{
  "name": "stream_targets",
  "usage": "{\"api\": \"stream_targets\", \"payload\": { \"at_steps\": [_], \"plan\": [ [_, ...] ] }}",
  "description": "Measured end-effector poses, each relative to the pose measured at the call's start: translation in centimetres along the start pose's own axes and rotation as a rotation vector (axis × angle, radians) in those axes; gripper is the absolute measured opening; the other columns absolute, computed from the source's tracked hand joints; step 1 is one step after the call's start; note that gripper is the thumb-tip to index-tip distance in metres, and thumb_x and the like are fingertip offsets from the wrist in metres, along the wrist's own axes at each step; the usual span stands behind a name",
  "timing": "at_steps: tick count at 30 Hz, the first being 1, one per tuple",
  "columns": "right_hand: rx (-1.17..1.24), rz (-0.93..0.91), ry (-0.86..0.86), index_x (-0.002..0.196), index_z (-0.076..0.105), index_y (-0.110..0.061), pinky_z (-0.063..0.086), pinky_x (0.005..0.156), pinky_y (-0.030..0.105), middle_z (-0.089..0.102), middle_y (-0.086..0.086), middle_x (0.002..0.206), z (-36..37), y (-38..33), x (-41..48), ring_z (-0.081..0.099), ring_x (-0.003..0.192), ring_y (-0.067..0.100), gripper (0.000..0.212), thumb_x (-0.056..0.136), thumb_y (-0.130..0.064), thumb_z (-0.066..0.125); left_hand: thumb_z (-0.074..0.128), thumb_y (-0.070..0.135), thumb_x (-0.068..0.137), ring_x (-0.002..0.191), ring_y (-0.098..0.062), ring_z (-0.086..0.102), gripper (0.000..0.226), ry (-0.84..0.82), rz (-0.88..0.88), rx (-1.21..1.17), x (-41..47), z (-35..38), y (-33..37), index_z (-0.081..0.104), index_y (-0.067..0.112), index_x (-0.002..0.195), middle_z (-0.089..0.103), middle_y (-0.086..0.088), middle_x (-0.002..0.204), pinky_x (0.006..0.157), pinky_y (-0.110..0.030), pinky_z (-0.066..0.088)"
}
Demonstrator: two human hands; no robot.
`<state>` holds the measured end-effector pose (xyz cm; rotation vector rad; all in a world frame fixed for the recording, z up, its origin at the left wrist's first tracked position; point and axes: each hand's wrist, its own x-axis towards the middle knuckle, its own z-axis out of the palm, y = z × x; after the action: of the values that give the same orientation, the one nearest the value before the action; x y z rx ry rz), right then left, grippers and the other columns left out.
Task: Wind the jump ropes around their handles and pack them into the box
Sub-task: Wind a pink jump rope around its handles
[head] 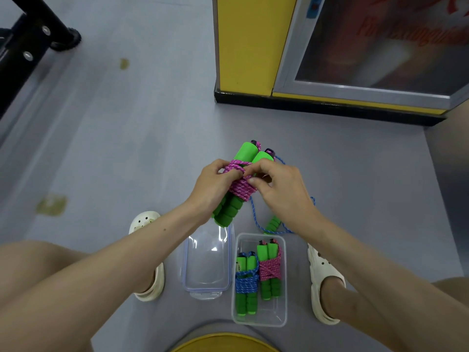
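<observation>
My left hand [212, 185] grips a pair of green foam handles [229, 209] wound with pink rope [241, 188], held above the floor. My right hand [276, 185] pinches the pink rope at the top of the winding. A clear plastic box [258, 320] on the floor below holds two wound bundles: a blue-roped one [246, 282] on the left and a pink-roped one [270, 269] on the right. A loose blue rope [256, 219] with a green handle [273, 223] lies on the floor behind the box, partly hidden by my right hand.
The box's clear lid [206, 262] lies left of the box. White clogs [148, 252] [323, 288] sit on either side. A yellow cabinet [251, 44] stands behind, a black frame [33, 39] at the far left, a yellow stool edge [223, 342] below.
</observation>
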<state>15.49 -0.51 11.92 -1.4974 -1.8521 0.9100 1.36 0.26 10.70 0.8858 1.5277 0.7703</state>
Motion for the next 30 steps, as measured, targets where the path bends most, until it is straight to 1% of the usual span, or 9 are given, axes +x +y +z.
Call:
{"api": "stream_targets", "payload": {
  "at_steps": [5, 8, 12, 15, 17, 20, 23, 27, 30],
  "plan": [
    [0.013, 0.032, 0.048, 0.089, 0.075, -0.009, 0.045, 0.068, 0.01, 0.065, 0.002, 0.082, 0.0, -0.1, 0.6, 0.058, 0.073, 0.009, 0.015, 0.076, -0.001, 0.073, 0.071, 0.029, 0.077, 0.074, -0.023, 0.068, 0.025, -0.005, 0.011, 0.071, 0.2, 0.3, 0.0, 0.065, 0.014, 0.096, 0.07, -0.007, 0.081, 0.075, -0.04, 0.057],
    [-0.011, 0.083, 0.075, 0.086, 0.072, -0.009, 0.037, 0.064, 0.004, 0.062, -0.003, 0.079, -0.1, -0.2, 0.9, 0.051, 0.067, 0.001, 0.012, 0.077, -0.002, 0.072, 0.067, 0.043, 0.065, 0.082, -0.029, 0.07, 0.036, 0.008, 0.002, 0.097, 0.0, 0.7, 0.0, 0.064, 0.021, 0.093, 0.071, -0.008, 0.086, 0.081, -0.051, 0.055],
    [-0.038, 0.099, 0.06, 0.088, 0.066, -0.011, 0.037, 0.061, 0.003, 0.064, -0.003, 0.083, 0.1, -0.5, 0.9, 0.048, 0.061, -0.003, 0.015, 0.077, -0.004, 0.073, 0.062, 0.052, 0.063, 0.078, -0.027, 0.069, 0.033, 0.046, 0.039, 0.184, 0.0, 0.7, -0.4, 0.061, 0.03, 0.088, 0.071, -0.002, 0.081, 0.079, -0.053, 0.054],
    [-0.111, 0.098, 0.066, 0.094, 0.069, -0.009, 0.034, 0.061, 0.007, 0.054, -0.007, 0.075, 0.2, -0.4, 1.1, 0.045, 0.061, -0.003, 0.019, 0.076, -0.011, 0.075, 0.058, 0.051, 0.067, 0.077, -0.024, 0.068, 0.029, 0.056, 0.097, 0.283, -0.1, 0.4, -0.2, 0.059, 0.032, 0.088, 0.069, 0.002, 0.079, 0.079, -0.05, 0.054],
    [-0.192, 0.102, 0.063, 0.099, 0.072, -0.012, 0.03, 0.064, 0.012, 0.045, -0.007, 0.076, 0.1, -0.2, 1.2, 0.044, 0.071, 0.004, 0.024, 0.077, -0.02, 0.076, 0.056, 0.051, 0.068, 0.077, -0.022, 0.067, 0.027, 0.064, 0.137, 0.338, -0.2, 0.1, 0.1, 0.058, 0.033, 0.088, 0.068, 0.004, 0.078, 0.078, -0.049, 0.053],
    [-0.292, 0.085, 0.052, 0.101, 0.074, -0.019, 0.023, 0.085, 0.022, 0.04, -0.001, 0.104, -0.1, -0.1, 1.0, 0.035, 0.102, 0.014, 0.026, 0.077, -0.03, 0.074, 0.054, 0.05, 0.07, 0.079, -0.022, 0.065, 0.028, 0.063, 0.173, 0.4, -0.4, -0.2, 0.1, 0.057, 0.032, 0.092, 0.066, 0.007, 0.078, 0.079, -0.048, 0.052],
    [-0.344, 0.071, 0.041, 0.091, 0.074, -0.024, 0.015, 0.096, 0.025, 0.032, 0.003, 0.13, -0.1, -0.1, 0.7, 0.028, 0.119, 0.019, 0.019, 0.075, -0.034, 0.076, 0.057, 0.046, 0.079, 0.082, -0.02, 0.063, 0.025, 0.043, 0.195, 0.463, -0.5, -0.3, -0.1, 0.056, 0.031, 0.099, 0.063, 0.011, 0.078, 0.078, -0.041, 0.05],
    [-0.32, 0.097, 0.017, 0.075, 0.068, -0.024, 0.015, 0.098, 0.026, 0.03, 0.003, 0.133, 0.1, 0.5, 0.5, 0.027, 0.125, 0.02, 0.015, 0.071, -0.033, 0.079, 0.055, 0.036, 0.089, 0.086, -0.018, 0.06, 0.024, 0.008, 0.222, 0.576, -0.8, -0.3, -0.2, 0.054, 0.03, 0.112, 0.064, 0.007, 0.089, 0.078, -0.036, 0.047],
    [-0.271, 0.105, 0.043, 0.07, 0.058, -0.026, 0.015, 0.096, 0.024, 0.031, 0.003, 0.13, 0.4, 0.7, 0.3, 0.028, 0.123, 0.019, 0.02, 0.072, -0.029, 0.078, 0.053, 0.036, 0.089, 0.087, -0.017, 0.06, 0.024, -0.008, 0.206, 0.58, -0.9, -0.2, -0.2, 0.053, 0.032, 0.113, 0.065, 0.007, 0.093, 0.079, -0.035, 0.047]
  ]
}}
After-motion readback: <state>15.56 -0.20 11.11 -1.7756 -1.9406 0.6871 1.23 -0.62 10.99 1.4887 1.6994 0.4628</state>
